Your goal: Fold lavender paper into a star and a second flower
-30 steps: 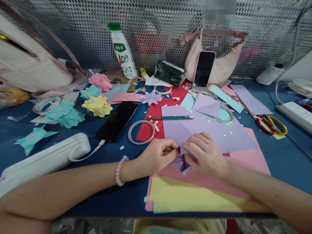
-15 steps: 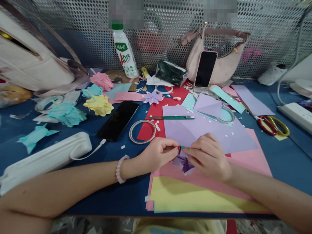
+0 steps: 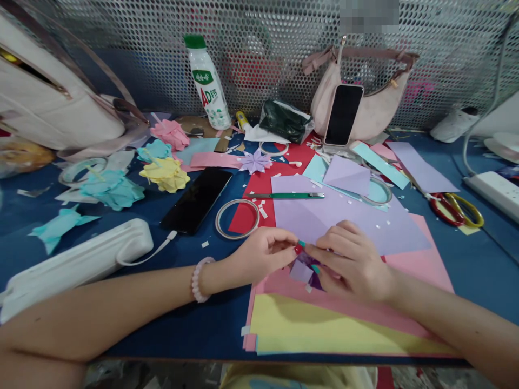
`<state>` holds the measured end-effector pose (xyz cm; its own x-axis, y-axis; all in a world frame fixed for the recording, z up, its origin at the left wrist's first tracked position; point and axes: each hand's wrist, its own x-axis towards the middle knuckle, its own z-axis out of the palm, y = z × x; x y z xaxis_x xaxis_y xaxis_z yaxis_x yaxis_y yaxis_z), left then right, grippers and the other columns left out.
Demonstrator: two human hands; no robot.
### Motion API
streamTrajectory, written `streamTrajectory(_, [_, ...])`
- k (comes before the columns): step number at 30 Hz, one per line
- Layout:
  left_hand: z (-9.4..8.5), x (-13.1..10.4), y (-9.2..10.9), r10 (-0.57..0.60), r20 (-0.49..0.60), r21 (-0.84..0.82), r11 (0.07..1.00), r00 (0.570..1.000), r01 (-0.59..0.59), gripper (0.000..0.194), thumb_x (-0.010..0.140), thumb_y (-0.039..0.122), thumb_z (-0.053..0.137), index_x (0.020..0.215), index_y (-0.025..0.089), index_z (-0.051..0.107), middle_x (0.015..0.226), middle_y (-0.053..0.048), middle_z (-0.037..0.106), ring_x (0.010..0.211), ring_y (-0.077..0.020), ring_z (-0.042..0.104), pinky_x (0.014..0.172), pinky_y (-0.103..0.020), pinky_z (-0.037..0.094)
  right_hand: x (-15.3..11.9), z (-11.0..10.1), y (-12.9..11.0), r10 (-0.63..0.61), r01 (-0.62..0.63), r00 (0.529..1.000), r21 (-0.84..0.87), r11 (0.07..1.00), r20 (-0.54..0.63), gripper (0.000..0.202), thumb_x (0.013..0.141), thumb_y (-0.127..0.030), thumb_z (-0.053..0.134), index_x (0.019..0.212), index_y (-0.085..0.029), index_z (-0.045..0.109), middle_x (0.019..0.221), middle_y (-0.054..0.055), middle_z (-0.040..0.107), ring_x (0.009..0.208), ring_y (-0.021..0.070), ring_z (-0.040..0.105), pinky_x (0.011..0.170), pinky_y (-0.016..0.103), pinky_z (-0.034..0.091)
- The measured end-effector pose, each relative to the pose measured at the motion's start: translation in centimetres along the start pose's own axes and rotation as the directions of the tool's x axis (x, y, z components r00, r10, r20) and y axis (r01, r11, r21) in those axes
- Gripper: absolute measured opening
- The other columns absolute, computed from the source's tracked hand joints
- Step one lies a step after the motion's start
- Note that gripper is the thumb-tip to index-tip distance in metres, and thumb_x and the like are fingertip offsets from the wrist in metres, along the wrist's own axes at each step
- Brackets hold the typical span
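A small folded purple paper piece (image 3: pixel 301 271) is between my hands, partly hidden by the fingers. My left hand (image 3: pixel 259 258), with a pink bead bracelet at the wrist, pinches its upper edge. From the right, my right hand (image 3: pixel 352 263) grips the same piece, thumb low and fingertips near the left thumb. Under the hands lie a large purple sheet (image 3: pixel 300 213), pink sheets (image 3: pixel 421 270) and a yellow sheet (image 3: pixel 324 324). A green craft knife (image 3: pixel 290 195) rests on the purple sheet. Beyond it is a purple paper star (image 3: pixel 254 161).
A tape roll (image 3: pixel 237 219), a black phone (image 3: pixel 197 200) and a white power strip (image 3: pixel 81 259) lie left. Paper flowers (image 3: pixel 111 189) and a bottle (image 3: pixel 207 86) stand farther back. Scissors (image 3: pixel 448 209) lie right. A propped phone (image 3: pixel 344 115) leans on a pink bag (image 3: pixel 373 102).
The folded purple piece has turned between my fingers, and a flat light face now shows. My right thumb has come into view lower down. My left hand has barely moved.
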<state>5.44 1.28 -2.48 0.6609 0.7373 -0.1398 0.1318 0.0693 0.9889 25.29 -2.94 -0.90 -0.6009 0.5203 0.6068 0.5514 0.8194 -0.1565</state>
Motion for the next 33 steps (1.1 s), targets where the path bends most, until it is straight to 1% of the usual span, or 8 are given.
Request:
streamTrajectory(4, [0.08, -0.09, -0.13, 0.029, 0.059, -0.021, 0.999, 0.998, -0.028, 0.017, 0.073, 0.023, 0.059, 0.084, 0.011, 0.065, 0.075, -0.002, 0.066, 0.065, -0.0102, 0.058, 0.06, -0.018, 0.048, -0.09, 0.06, 0.09, 0.192, -0.176, 0.981, 0.285, 0.942, -0.026, 0.022, 0.084, -0.01, 0.049, 0.097, -0.018, 0.066, 0.081, 0.005, 0.059, 0.072, 0.0155, 0.056, 0.063, 0.031, 0.044])
streamTrajectory(7, [0.13, -0.22, 0.06, 0.046, 0.066, 0.05, 0.998, 0.997, -0.049, 0.015, 0.075, 0.023, 0.058, 0.08, 0.011, 0.065, 0.071, -0.002, 0.065, 0.063, -0.0103, 0.058, 0.059, -0.017, 0.048, 0.0, 0.16, 0.2, 0.383, -0.36, 0.923, 0.397, 0.844, 0.023, 0.017, 0.085, -0.011, 0.051, 0.092, -0.019, 0.064, 0.084, 0.004, 0.057, 0.079, 0.0157, 0.056, 0.068, 0.029, 0.046])
streamTrajectory(9, [0.15, -0.33, 0.11, 0.061, 0.055, 0.112, 0.991, 0.997, -0.067, 0.016, 0.075, 0.023, 0.059, 0.08, 0.01, 0.067, 0.068, -0.002, 0.066, 0.061, -0.0105, 0.057, 0.057, -0.017, 0.047, 0.16, 0.22, 0.3, 0.453, -0.447, 0.886, 0.428, 0.785, 0.094, 0.011, 0.085, -0.012, 0.052, 0.088, -0.019, 0.06, 0.083, 0.003, 0.058, 0.079, 0.0153, 0.055, 0.069, 0.028, 0.045])
streamTrajectory(13, [0.15, -0.45, -0.16, 0.089, 0.053, 0.177, 0.979, 0.995, -0.097, 0.02, 0.076, 0.024, 0.06, 0.086, 0.01, 0.071, 0.07, -0.004, 0.069, 0.061, -0.0119, 0.059, 0.055, -0.018, 0.047, 0.46, 0.29, 0.41, 0.428, -0.531, 0.847, 0.458, 0.713, 0.314, 0.014, 0.089, -0.016, 0.049, 0.076, -0.019, 0.054, 0.072, 0.0, 0.056, 0.066, 0.0119, 0.05, 0.062, 0.024, 0.04])
streamTrajectory(16, [0.18, -0.47, -0.32, 0.088, 0.048, 0.193, 0.976, 0.995, -0.096, 0.021, 0.076, 0.025, 0.06, 0.084, 0.01, 0.072, 0.068, -0.005, 0.07, 0.06, -0.0129, 0.06, 0.054, -0.018, 0.047, 0.5, 0.32, 0.4, 0.415, -0.568, 0.82, 0.46, 0.683, 0.395, 0.017, 0.089, -0.016, 0.048, 0.073, -0.018, 0.052, 0.069, -0.002, 0.054, 0.062, 0.0102, 0.047, 0.059, 0.023, 0.037])
streamTrajectory(25, [0.06, -0.47, -0.19, 0.053, 0.05, 0.182, 0.981, 0.997, -0.061, 0.023, 0.082, 0.028, 0.054, 0.085, 0.012, 0.07, 0.071, -0.003, 0.067, 0.06, -0.0117, 0.058, 0.052, -0.018, 0.044, 0.46, 0.38, 0.4, 0.429, -0.576, 0.817, 0.486, 0.658, 0.386, 0.024, 0.093, -0.019, 0.041, 0.069, -0.019, 0.046, 0.065, -0.003, 0.048, 0.059, 0.0097, 0.044, 0.055, 0.022, 0.036])
streamTrajectory(30, [0.07, -0.62, -0.11, 0.066, 0.12, 0.096, 0.992, 0.991, -0.078, 0.025, 0.082, 0.028, 0.057, 0.099, 0.012, 0.066, 0.085, -0.005, 0.069, 0.072, -0.0143, 0.063, 0.061, -0.02, 0.05, 0.31, 0.48, 0.57, 0.541, -0.65, 0.755, 0.525, 0.549, 0.369, 0.027, 0.095, -0.028, 0.042, 0.071, -0.019, 0.047, 0.062, -0.004, 0.046, 0.056, 0.0095, 0.042, 0.051, 0.021, 0.035])
streamTrajectory(33, [0.15, -0.63, 0.02, 0.058, 0.121, 0.122, 0.99, 0.991, -0.073, 0.024, 0.082, 0.022, 0.057, 0.101, 0.011, 0.065, 0.079, -0.004, 0.067, 0.065, -0.012, 0.06, 0.057, -0.019, 0.048, 0.12, 0.41, 0.83, 0.563, -0.67, 0.732, 0.561, 0.487, 0.385, 0.028, 0.096, -0.031, 0.042, 0.071, -0.019, 0.049, 0.062, -0.003, 0.048, 0.056, 0.0099, 0.044, 0.052, 0.021, 0.038])
